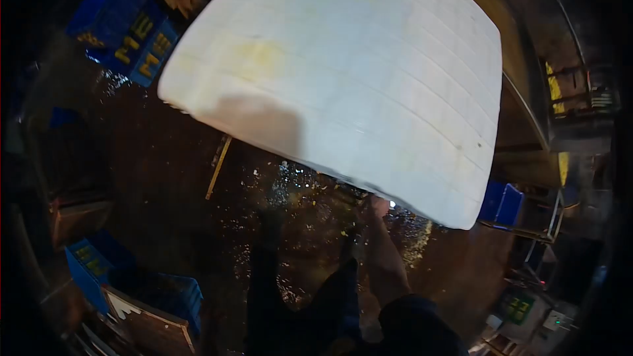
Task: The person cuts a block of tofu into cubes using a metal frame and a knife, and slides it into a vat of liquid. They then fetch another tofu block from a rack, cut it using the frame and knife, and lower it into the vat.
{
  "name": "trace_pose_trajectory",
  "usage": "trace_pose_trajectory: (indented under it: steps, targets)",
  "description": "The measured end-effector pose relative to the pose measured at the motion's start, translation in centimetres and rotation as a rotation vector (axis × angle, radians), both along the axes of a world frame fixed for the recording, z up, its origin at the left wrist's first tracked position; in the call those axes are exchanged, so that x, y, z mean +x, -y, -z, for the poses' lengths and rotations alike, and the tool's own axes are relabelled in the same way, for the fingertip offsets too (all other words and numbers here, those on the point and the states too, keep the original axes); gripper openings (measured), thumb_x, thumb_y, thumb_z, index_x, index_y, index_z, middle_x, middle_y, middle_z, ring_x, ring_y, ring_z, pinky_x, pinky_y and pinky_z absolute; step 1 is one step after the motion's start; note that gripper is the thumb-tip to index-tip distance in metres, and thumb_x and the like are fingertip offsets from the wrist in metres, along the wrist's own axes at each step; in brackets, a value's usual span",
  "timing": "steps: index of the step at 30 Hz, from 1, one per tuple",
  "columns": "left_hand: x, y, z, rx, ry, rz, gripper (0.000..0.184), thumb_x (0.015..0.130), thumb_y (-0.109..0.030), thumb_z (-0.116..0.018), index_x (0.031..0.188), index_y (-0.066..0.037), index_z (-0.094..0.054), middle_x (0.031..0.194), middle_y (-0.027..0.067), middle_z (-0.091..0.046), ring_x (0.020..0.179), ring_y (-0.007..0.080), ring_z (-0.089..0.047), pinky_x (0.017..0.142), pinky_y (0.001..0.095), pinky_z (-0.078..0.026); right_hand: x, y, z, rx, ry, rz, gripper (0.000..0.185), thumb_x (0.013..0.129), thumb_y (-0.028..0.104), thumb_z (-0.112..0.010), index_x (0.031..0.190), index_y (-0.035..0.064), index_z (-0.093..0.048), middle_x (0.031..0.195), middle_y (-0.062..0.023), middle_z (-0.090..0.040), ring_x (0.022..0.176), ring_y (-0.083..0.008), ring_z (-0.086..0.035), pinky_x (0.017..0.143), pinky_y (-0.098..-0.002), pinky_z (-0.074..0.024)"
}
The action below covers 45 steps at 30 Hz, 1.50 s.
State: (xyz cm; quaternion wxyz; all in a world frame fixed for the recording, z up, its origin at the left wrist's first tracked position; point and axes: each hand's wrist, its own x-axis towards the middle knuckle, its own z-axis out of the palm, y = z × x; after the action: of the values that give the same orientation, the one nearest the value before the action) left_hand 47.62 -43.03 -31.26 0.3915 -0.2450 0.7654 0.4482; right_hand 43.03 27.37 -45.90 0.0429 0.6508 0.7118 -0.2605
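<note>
A large white panel (343, 72) with parallel lines across it and yellowish stains fills the upper middle of the view. Below its near edge, my right hand (378, 207) reaches up with the forearm stretched out. The panel's edge and shadow hide most of its fingers, so I cannot make out what they hold, if anything. Something dark lies beside the hand, under the edge. My left hand is out of sight. A dark, rounded shadow falls on the panel's near left part.
Blue crates (148, 43) with yellow letters stand at the upper left, and another blue crate (92, 267) at the lower left beside a board (151, 313). The dark floor (165, 184) looks wet and littered with bits. A blue bin (502, 204) and metal frames stand at the right.
</note>
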Motion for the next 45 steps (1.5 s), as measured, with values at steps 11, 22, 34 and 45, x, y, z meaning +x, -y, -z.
trace_pose_trajectory:
  steps: [11,22,34,45]
  targets:
    - [6.4,-34.9,-7.9,0.168,-0.142,-0.181,0.058,0.084,-0.012,-0.069,0.137,-0.013,-0.043,0.116,0.0063,-0.055,0.097,0.0182,-0.058,0.077,0.0323,-0.054,12.6,-16.5,-16.9,-0.283,-0.723,0.039,0.014,0.081,0.010,-0.061,0.091,0.0007,-0.066,0.069,-0.0058,-0.065,0.043,-0.0186,-0.052,0.041,-0.0312,-0.0407]
    - [3.8,-61.8,-30.5,0.116,-1.249,0.410,0.011,0.089,-0.008,-0.061,0.098,-0.002,-0.062,0.080,0.0147,-0.070,0.065,0.0238,-0.070,0.056,0.0345,-0.054,3.1,-24.6,-64.9,-0.574,-1.589,-0.438,0.031,0.099,0.028,-0.055,0.103,-0.0032,-0.058,0.083,-0.0088,-0.063,0.042,-0.0121,-0.050,0.038,-0.0230,-0.0351]
    - [-13.9,-65.1,-36.2,0.614,-0.877,-0.628,0.023,0.101,-0.025,-0.048,0.106,-0.004,-0.051,0.072,0.0082,-0.061,0.051,0.0148,-0.063,0.042,0.0258,-0.052,-12.5,-45.6,-56.6,0.361,-0.808,-1.141,0.019,0.087,0.015,-0.067,0.098,-0.0007,-0.066,0.072,-0.0108,-0.059,0.068,-0.0249,-0.059,0.065,-0.0367,-0.0470]
    - [-19.0,-67.9,-33.7,0.344,-0.842,-1.003,0.019,0.096,-0.012,-0.056,0.112,-0.005,-0.049,0.077,0.0028,-0.056,0.054,0.0113,-0.059,0.043,0.0225,-0.048,-28.3,-46.0,-49.8,-0.719,-0.653,-1.174,0.054,0.078,-0.001,-0.065,0.131,-0.0032,-0.055,0.079,-0.0029,-0.065,0.066,-0.0074,-0.058,0.059,-0.0234,-0.0479]
